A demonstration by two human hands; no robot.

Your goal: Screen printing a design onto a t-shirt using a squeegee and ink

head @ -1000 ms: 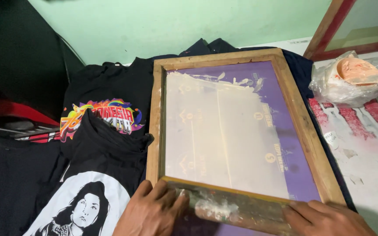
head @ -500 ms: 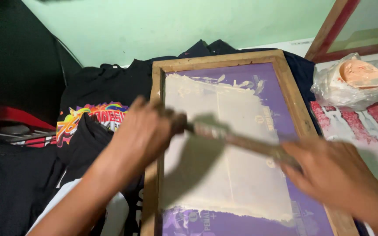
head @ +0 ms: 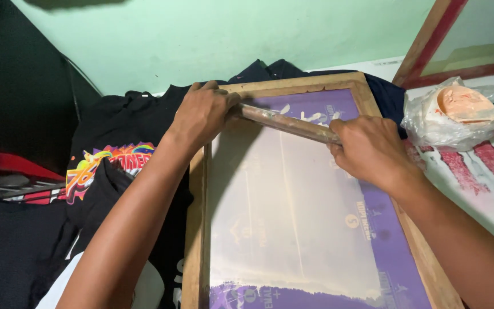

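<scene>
A: Squeegee (head: 287, 122) up at the far end of the wooden screen frame (head: 194, 229), and 2 hands on it. The left hand (head: 201, 114) has its fingers curled tight round the left end, right over the frame's far-left corner. The right hand (head: 367, 150) is wrapped round the other end, knuckles up, fingers folded under the bar.

B: So the bar runs between the 2 fists?

A: Yes, only the middle stretch shows, a pale, ink-smeared strip slanting a little, higher on the left. Both ends vanish inside the fingers. No spread fingers anywhere; each hand is closed round the handle.

B: And the mesh?

A: The purple mesh (head: 367, 229) carries a broad whitish coat of ink (head: 281, 217) from the blade down towards the near edge, with a bare purple band at the bottom and along the right side. A few white smears (head: 310, 117) sit just beyond the squeegee.

B: What's about the frame?

A: Left of it, dark shirts in a heap: a black shirt with a bright multicoloured print (head: 110, 166), and nearer us another with a white patch (head: 144, 286). To the right, a clear plastic bag (head: 435, 123) holding a tub of peach-coloured paste (head: 464, 100), on a tabletop streaked with red (head: 475, 166). Behind it leans a second, red-brown frame (head: 424, 46) against the green wall (head: 247, 34).
</scene>
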